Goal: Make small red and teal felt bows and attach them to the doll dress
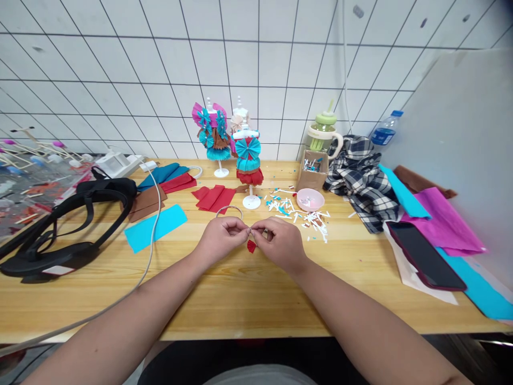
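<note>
My left hand (226, 235) and my right hand (278, 240) meet above the front middle of the table, fingertips pinched together. Whatever is between them is too small to make out. Just under the fingertips is a small pleated piece of red paper (251, 246); whether it hangs from them or lies on the wood, I cannot tell. Behind my left hand a thin ring (229, 208) shows in part. Beyond the hands stands a small dress form (248, 160) in blue and red pleated paper with a blue bow. Folded red paper (215, 198) lies to its left.
Paper scraps (286, 206) surround a pink dish (310, 200). Behind are a cardboard box (311, 170), a green-lidded bottle (323, 131) and another dressed form (216, 136). A black headset (96, 224) and cable (154, 230) occupy the left, a phone (427, 254) the right.
</note>
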Motion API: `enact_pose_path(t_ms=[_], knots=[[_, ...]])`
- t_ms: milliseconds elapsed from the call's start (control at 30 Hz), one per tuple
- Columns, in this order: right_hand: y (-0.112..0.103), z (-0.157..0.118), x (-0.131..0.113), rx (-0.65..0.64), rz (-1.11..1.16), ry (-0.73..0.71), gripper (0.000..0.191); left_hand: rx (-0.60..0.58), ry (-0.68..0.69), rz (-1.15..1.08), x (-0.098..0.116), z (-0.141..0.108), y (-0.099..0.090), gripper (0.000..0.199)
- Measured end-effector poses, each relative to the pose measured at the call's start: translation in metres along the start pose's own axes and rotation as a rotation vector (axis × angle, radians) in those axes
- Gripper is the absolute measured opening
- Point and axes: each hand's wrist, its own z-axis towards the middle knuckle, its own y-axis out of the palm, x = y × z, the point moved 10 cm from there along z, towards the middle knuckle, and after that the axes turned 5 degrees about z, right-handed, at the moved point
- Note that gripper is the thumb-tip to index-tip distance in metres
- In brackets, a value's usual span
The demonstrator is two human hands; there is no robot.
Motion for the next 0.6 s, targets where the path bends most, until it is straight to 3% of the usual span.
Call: enact_pose_path(t_ms=[167, 467, 600], knots=[[0.002, 0.001, 0.010, 0.017, 0.070, 0.081, 0.009, -0.005, 0.006, 0.007, 0.000, 0.000, 0.003, 0.011], [0.024, 0.000, 0.044, -0.062, 0.499, 0.382, 0.015, -0.023, 0.051, 0.006, 0.006, 0.001, 0.001, 0.014], [0.025, 0.001, 0.052, -0.056, 0.619, 0.436, 0.015, -0.023, 0.076, 0.027, 0.010, 0.001, -0.001, 0.014]])
